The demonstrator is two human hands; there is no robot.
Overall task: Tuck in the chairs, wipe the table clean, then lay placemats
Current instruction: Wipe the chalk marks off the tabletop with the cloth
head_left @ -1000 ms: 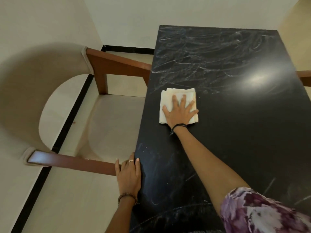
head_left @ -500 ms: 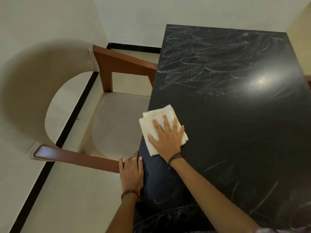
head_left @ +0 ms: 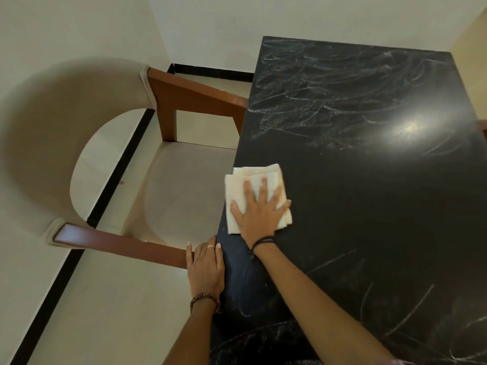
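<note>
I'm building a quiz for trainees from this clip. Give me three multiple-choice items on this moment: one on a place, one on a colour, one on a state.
1. Where does the cloth lie?
A. near the table's left edge
B. on the chair seat
C. at the table's far right corner

2. What colour is the tabletop?
A. white
B. black
C. red

3. How does the right hand meet the cloth?
A. bunches it in a fist
B. hovers above it
C. presses it flat with spread fingers

Answers:
1 A: the cloth sits by the edge next to the chair.
2 B: the top is black with pale smears.
3 C: the fingers lie straight and spread on the cloth, while the left hand rests at the table's edge.
</note>
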